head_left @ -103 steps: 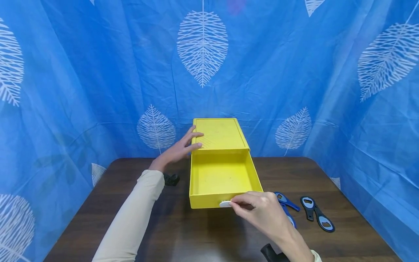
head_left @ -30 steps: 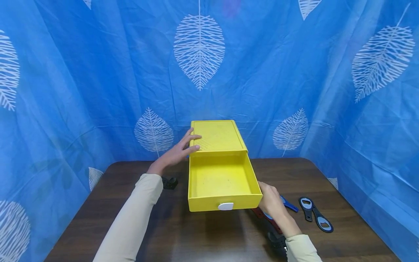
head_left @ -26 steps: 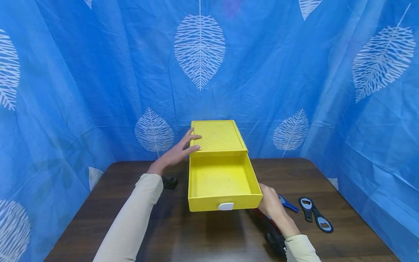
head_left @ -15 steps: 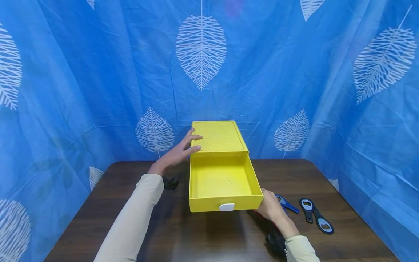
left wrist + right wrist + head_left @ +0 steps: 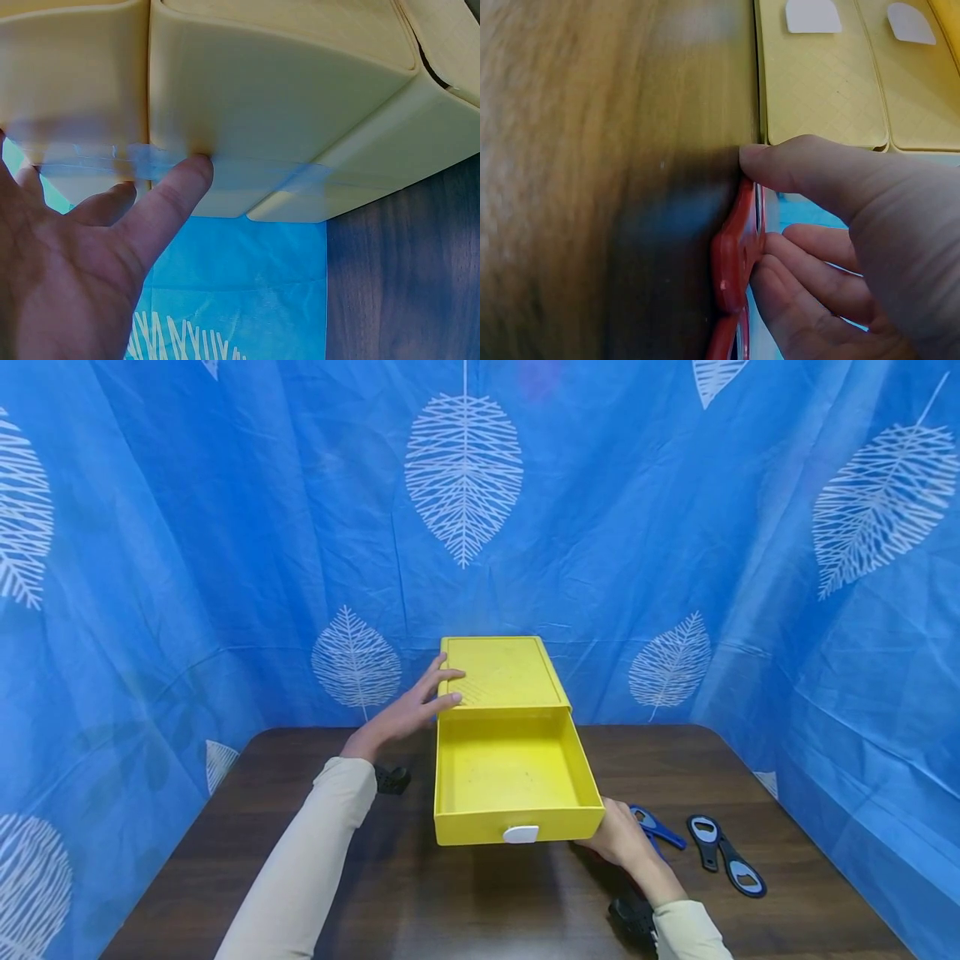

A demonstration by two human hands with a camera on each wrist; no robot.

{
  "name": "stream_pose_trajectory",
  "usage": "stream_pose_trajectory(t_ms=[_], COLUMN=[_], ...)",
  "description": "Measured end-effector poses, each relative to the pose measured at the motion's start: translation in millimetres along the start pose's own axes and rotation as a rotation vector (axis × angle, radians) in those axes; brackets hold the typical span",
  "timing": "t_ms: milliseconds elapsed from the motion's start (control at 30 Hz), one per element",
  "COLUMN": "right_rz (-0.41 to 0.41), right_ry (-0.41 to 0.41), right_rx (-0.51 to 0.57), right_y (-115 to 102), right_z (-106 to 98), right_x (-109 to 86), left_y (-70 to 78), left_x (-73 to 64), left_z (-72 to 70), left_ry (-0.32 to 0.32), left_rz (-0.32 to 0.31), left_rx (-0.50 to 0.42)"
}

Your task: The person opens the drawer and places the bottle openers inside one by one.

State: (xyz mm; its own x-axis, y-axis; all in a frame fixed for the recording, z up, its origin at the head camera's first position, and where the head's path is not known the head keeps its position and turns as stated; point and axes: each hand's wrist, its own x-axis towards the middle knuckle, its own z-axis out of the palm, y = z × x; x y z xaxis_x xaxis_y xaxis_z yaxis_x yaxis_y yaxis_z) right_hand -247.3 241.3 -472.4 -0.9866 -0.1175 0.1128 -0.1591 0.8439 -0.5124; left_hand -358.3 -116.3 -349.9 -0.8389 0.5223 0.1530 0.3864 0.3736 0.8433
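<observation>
A yellow drawer unit (image 5: 502, 668) stands on the table, its top drawer (image 5: 472, 828) pulled out with a white knob (image 5: 521, 834) on the front; nothing lies inside the drawer. My left hand (image 5: 405, 708) rests against the unit's upper left edge with fingers spread; the left wrist view shows its thumb (image 5: 169, 199) touching the side wall. Low beside the drawer's right front corner is my right hand (image 5: 622, 843). In the right wrist view its thumb and fingers pinch a red bottle opener (image 5: 739, 255) at the tabletop. Another red piece (image 5: 724, 337) lies against it, partly cut off.
Blue bottle openers (image 5: 656, 825) lie just right of my right hand, partly hidden by it. Two black ones (image 5: 723, 853) are farther right on the brown wooden table (image 5: 360, 893). Lower drawers with white knobs (image 5: 814, 16) face the right wrist camera. A blue leaf-print curtain (image 5: 570, 527) surrounds the table.
My right hand has left the drawer knob and gone down to the right, to the red bottle opener. Lately it has shifted only slightly there. The left hand keeps its place.
</observation>
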Motion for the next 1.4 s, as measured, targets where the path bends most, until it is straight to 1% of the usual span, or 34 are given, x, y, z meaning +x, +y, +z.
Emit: stream_pose_trajectory(t_ms=[133,267,467,533,600,800,1133,1300,1400], right_rz=[0.005,-0.009,-0.096,-0.104,-0.099,-0.046,-0.006,-0.014,-0.04], right_ry=[0.003,0.015,0.117,0.138,0.158,0.21,0.301,0.358,0.415], right_rx=[0.016,0.02,-0.04,-0.037,-0.014,0.059,0.078,0.088,0.098], right_y=[1,2,2,1,-1,-9,-33,-43,-47], right_z=[1,1,-5,-9,-12,-28,-58,-72,-78], right_x=[-0.3,0.6,2.5,2.4,2.4,0.9,-9.5,-15.8,-18.2], left_y=[-0.8,-0.8,-0.4,0.2,0.6,1.5,1.8,2.2,2.4], left_x=[0.3,0.5,1.4,1.3,1.2,0.2,-0.9,-0.8,-0.8], left_z=[0.1,0.2,-0.3,-0.3,-0.3,-0.3,-1.2,-0.7,-0.5], left_ry=[-0.002,-0.003,-0.002,-0.002,-0.002,0.003,0.008,0.007,0.009], left_rz=[-0.002,-0.001,-0.004,-0.004,-0.005,-0.008,-0.005,-0.002,-0.004], left_rx=[-0.003,0.0,-0.002,-0.003,-0.003,0.013,0.022,0.03,0.032])
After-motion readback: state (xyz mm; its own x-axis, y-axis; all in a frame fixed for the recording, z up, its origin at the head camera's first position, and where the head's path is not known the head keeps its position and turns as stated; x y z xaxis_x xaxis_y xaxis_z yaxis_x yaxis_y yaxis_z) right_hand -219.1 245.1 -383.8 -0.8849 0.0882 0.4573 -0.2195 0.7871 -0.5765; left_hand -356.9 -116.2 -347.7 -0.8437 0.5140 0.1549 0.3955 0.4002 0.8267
